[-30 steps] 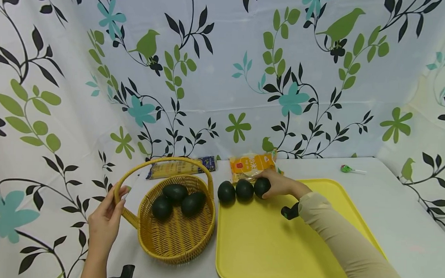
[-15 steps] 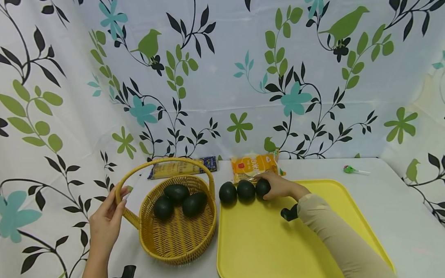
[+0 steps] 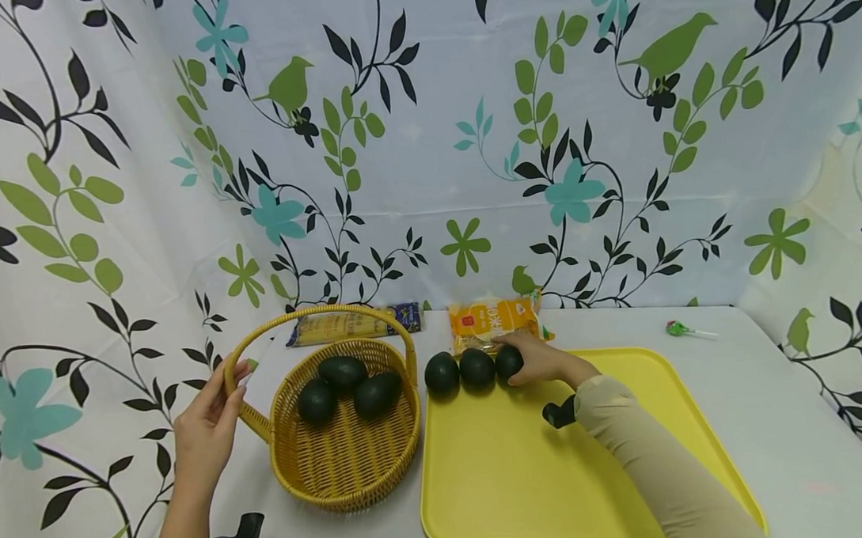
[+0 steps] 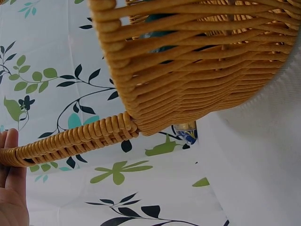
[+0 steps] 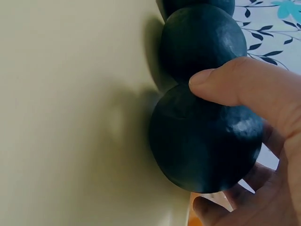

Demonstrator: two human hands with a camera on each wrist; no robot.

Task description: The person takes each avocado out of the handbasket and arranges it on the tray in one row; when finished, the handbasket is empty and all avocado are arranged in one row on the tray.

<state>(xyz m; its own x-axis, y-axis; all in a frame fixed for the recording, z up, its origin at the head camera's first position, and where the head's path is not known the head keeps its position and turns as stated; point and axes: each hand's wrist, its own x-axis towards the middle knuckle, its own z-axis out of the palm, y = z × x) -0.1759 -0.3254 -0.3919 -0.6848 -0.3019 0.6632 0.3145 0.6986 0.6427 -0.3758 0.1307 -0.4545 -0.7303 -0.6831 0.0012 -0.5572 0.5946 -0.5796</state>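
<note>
At the far left, the left hand (image 3: 208,427) grasps the side of the yellow handle (image 3: 358,308), apparently to steady the wicker basket (image 3: 339,464) just right of that grip. Inside, three dark green fruits (image 3: 377,395), avocados by their look, sit together towards the back, leaving the nearer floor bare. Between the two grips, two more, the left fruit (image 3: 442,375) and the middle fruit (image 3: 477,370), line the back edge of the yellow tray (image 3: 523,478). Right of these, the right hand (image 3: 542,358) grasps the end fruit (image 3: 508,363), thumb on one side and fingers round the other, presumably because its curved skin offers no edge to pinch.
</note>
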